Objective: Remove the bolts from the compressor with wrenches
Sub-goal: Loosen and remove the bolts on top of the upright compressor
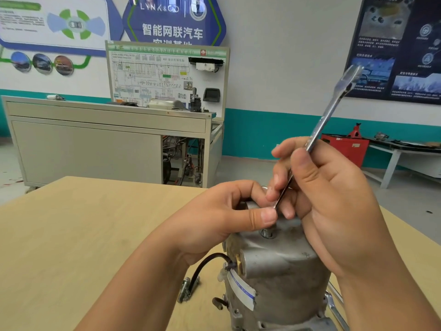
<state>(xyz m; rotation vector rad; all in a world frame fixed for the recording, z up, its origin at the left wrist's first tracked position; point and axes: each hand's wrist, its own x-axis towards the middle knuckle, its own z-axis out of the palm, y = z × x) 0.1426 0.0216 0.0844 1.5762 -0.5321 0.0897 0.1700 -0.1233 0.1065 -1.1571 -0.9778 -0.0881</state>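
I am pinching a bolt on the compressor with my left grip, my right grip is holding a wrench tipped up, by the table near edge.

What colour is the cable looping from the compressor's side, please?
Black cable, seen best in the head view.

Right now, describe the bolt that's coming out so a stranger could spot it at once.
On the pale wooden table stands a grey metal compressor. On its top, just under the left hand's thumb, the bolt rises from a round hole. Its shiny bare threads set it apart from the dull casing and the flat wrench in the right hand.
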